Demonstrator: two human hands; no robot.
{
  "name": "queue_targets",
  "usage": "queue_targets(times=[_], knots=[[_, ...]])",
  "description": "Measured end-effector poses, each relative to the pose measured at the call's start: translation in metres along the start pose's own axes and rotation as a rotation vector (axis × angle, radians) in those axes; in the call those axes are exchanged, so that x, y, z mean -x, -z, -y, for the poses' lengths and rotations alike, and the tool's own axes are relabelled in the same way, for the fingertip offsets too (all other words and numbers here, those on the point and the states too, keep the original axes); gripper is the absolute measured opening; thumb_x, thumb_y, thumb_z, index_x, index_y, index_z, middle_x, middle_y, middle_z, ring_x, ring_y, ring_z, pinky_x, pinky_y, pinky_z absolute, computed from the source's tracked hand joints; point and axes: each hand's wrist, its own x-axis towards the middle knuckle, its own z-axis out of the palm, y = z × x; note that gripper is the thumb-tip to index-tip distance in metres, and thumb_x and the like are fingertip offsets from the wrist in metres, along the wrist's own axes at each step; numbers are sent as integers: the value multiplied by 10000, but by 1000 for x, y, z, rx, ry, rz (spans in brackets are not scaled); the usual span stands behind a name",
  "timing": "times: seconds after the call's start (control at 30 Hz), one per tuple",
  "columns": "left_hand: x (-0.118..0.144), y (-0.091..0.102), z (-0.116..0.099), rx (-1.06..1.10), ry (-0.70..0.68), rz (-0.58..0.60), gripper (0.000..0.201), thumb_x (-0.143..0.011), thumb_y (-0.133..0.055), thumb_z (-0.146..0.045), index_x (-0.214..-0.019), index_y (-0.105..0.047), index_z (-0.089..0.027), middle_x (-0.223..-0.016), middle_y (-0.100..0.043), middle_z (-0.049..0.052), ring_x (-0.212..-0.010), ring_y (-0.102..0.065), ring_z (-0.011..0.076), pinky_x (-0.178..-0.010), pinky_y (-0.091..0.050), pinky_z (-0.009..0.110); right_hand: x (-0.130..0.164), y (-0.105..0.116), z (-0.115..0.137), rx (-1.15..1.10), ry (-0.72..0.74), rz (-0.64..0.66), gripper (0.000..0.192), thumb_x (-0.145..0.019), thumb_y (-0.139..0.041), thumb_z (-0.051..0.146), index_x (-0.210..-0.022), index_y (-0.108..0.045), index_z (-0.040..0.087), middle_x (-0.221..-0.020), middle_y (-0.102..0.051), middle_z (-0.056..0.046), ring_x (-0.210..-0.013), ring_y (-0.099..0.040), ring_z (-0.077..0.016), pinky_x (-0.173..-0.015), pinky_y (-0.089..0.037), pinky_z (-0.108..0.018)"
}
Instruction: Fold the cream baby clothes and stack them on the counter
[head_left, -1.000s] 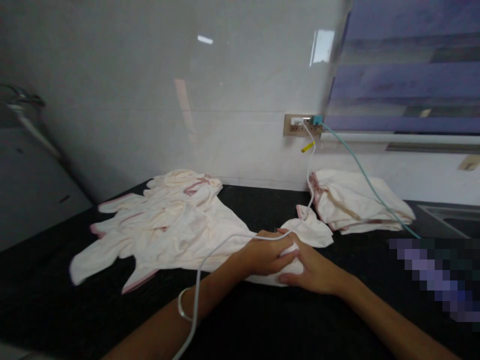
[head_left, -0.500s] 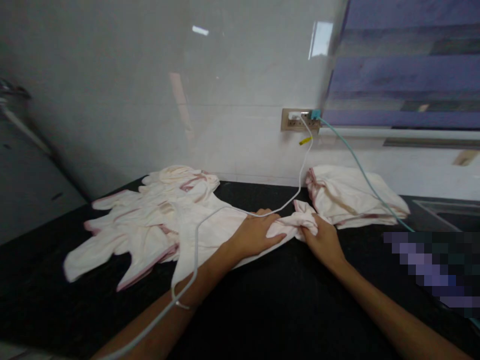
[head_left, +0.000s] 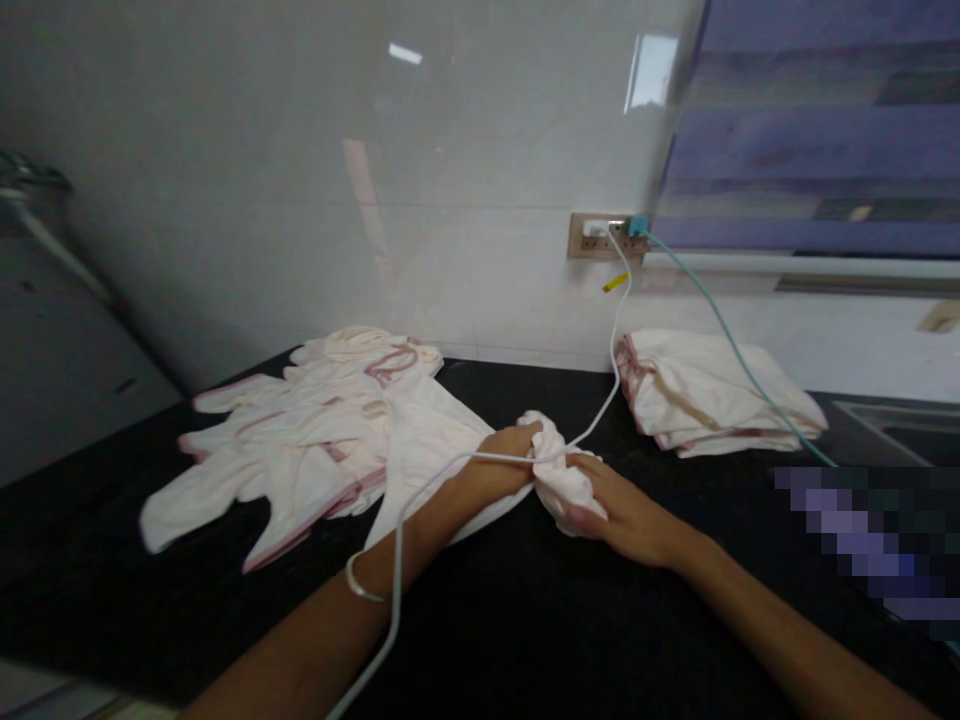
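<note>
A home kitchen or utility room is suggested, though which cannot be told: a dark, stone-like table (head_left: 525, 630) is set against a glossy pale wall (head_left: 480, 180), into which a socket panel (head_left: 601, 250) is fitted, and a striped purple blind (head_left: 795, 150) is hung at far right.

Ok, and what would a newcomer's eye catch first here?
Probably the spread of pink-edged, cream fabric pieces on the left of the black countertop. Next, at centre, the bare right hand holding crumpled white cloth beside the left hand. Then the white cable running from the beige wall socket across the left forearm.
</note>
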Motion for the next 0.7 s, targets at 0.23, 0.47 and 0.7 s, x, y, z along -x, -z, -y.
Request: queue_targets(times=[0.23,0.47,0.7], knots=[[3,-9,-3,24,-7,-19,293,-966,-525,-406,-1198,-491,-228,-1008,-724,66,-874,-708,227,-676,-432,300,5,2,-1,-59,-12,0,494,-1061,-289,485,-1382,-552,218,-1395,-576,-121,-1306,-508,-242,-1157,-389,-437],[15,15,-19,-100,-2,-118,317,-973,-511,-510,-1157,-561,-257,-943,-730,56,-911,-691,257,-775,-420,354,0,-4,1,154,-65,-41,477,-927,-576,429,-1331,-540,178,-1348,-589,-154,-1241,-558,-292,-1038,-481,-441],[13,8,-16,-166,-65,-102,438,-903,-610,-498,-1230,-593,-207,-1236,-663,114,-1116,-597,306,-883,-446,406,0,2,-33,536,-610,-419,628,-961,-513,409,-1482,-392,82,-1275,-581,-251,-1151,-610,-370,-918,-518,-493]])
